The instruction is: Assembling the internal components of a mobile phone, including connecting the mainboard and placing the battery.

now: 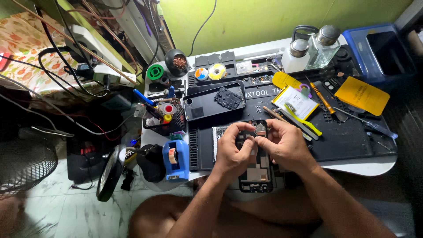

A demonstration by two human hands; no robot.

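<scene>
Black opened phone [255, 169] pinched by both curled hands [260, 147].

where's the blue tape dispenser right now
In the head view, the blue tape dispenser stands at the table's near-left edge, left of the left hand and the opened phone.

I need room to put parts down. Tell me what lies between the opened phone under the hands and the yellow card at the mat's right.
In the head view, between the opened phone and the yellow card lie a yellow-green brush, a white battery and an orange-handled screwdriver.
</scene>
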